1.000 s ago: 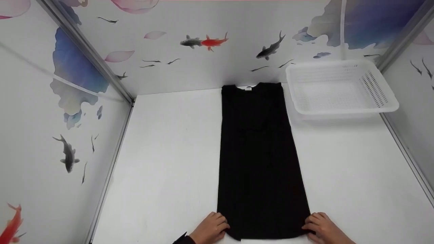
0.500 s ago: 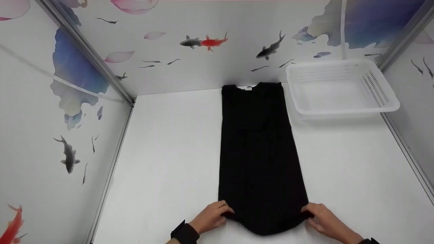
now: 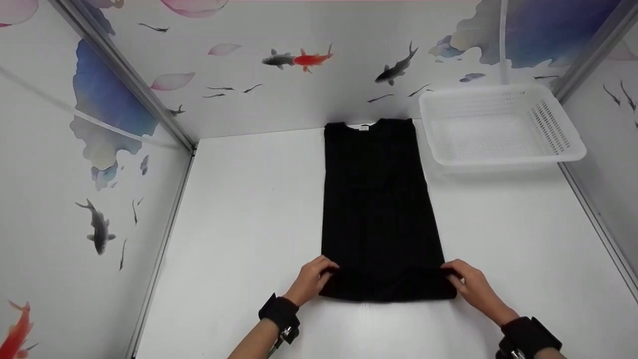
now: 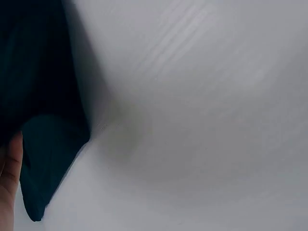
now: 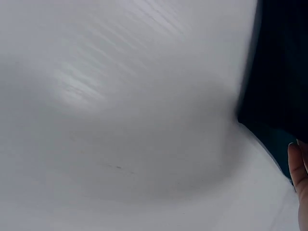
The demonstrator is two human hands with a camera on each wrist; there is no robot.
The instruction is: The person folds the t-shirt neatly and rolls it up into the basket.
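Observation:
A black shirt (image 3: 376, 209) lies as a long strip, its neckline with a white label at the back wall and its hem end toward me. My left hand (image 3: 311, 279) pinches the left corner of the hem, and my right hand (image 3: 471, 284) pinches the right corner. The hem is lifted and turned back over the lower part, leaving a fold along the near edge. In the left wrist view, dark cloth (image 4: 43, 82) hangs beside the fingers (image 4: 13, 163). The right wrist view shows the cloth (image 5: 279, 67) reaching down to the fingertips (image 5: 294, 156).
A white perforated plastic basket (image 3: 503, 162) stands at the back right, close to the shirt's shoulder. The white table (image 3: 239, 224) is bordered by printed panels with fish and petals at the back, left and right. Both wrists wear black straps (image 3: 279, 310).
Both hands have moved away from me, carrying the hem corners up and over the shirt. The near end of the shirt now ends farther up the table in a straight fold.

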